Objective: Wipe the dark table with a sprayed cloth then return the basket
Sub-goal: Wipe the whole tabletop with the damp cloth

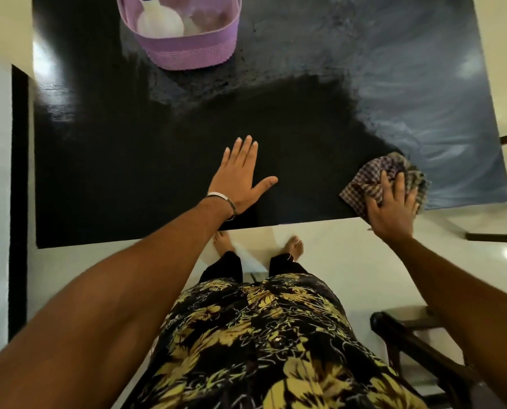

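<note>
The dark table [134, 160] fills the upper view, glossy black with wet smear marks across its right half. My left hand [240, 175] lies flat on the tabletop near the front edge, fingers straight and spread. My right hand [394, 208] presses a checked cloth [376, 175] onto the table's front right corner, fingers spread over the bunched fabric. A purple basket [187, 51] stands at the far middle-left of the table, holding a white bottle [157, 22] with a blue cap and other pale items.
A dark wooden chair [417, 343] stands at my lower right on the pale floor. Another dark furniture piece [497, 237] pokes in at the right edge. A black panel [19, 202] runs along the table's left side. My bare feet stand at the table's front edge.
</note>
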### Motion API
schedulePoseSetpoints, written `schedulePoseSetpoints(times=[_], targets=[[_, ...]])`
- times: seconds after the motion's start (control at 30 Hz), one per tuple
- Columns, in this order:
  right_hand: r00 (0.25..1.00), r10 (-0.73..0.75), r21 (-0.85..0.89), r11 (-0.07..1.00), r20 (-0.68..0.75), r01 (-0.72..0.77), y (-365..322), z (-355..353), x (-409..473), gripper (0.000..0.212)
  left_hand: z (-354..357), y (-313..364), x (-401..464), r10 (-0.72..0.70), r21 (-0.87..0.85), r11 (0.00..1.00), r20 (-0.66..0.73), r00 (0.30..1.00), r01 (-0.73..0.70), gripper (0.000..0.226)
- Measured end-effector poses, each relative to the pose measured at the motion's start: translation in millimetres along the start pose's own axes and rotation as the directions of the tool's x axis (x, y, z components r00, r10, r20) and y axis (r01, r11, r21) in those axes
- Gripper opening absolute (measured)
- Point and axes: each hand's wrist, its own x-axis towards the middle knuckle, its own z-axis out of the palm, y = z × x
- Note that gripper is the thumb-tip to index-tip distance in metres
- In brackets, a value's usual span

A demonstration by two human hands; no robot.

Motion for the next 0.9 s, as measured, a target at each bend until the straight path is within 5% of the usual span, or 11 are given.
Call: schedulePoseSetpoints(times=[0.1,0.2,0.33,0.5,0.6,0.77,0.9], targets=[[0.999,0.044,0.030,0.999,-0.026,-0.044,-20.5,6.2,-4.5,0.075,3.1,17.5,6.1,-0.002,0.014,1.000,0.004,1.000,0.002,0.091],[0.979,-0.205,-0.013,0.979,-0.019,0.204,-57.6,22.3,-30.1,0.075,9.8,50.6,15.5,-0.036,-0.053,0.998,-0.008,0.999,0.036,0.091],[0.833,-0.548,-0.100,0.827,0.077,0.553,-94.2,41.3,-51.7,0.073,16.7,100.0,34.0,-0.055,-0.124,0.991,-0.029,0.998,0.051,0.088],[0.693,-0.710,-0.104,0.685,0.129,0.721,-44.0,30.0,-23.4,0.069,25.0,152.0,56.0,-0.065,-0.122,0.991,-0.055,0.996,0.058,0.085],[0.760,-0.643,-0.110,0.752,0.090,0.650,22.6,10.8,6.8,0.071,30.0,172.6,65.6,-0.069,-0.126,0.990,-0.055,0.996,0.061,0.087],[0.950,-0.312,-0.063,0.948,-0.004,0.311,147.9,-34.2,64.2,0.075,31.7,198.1,73.4,-0.105,-0.085,0.991,-0.051,0.993,0.101,0.086],[0.990,-0.132,0.029,0.991,-0.045,0.133,156.5,-40.5,74.9,0.074,32.0,211.1,78.5,-0.102,-0.058,0.993,-0.041,0.994,0.099,0.086]])
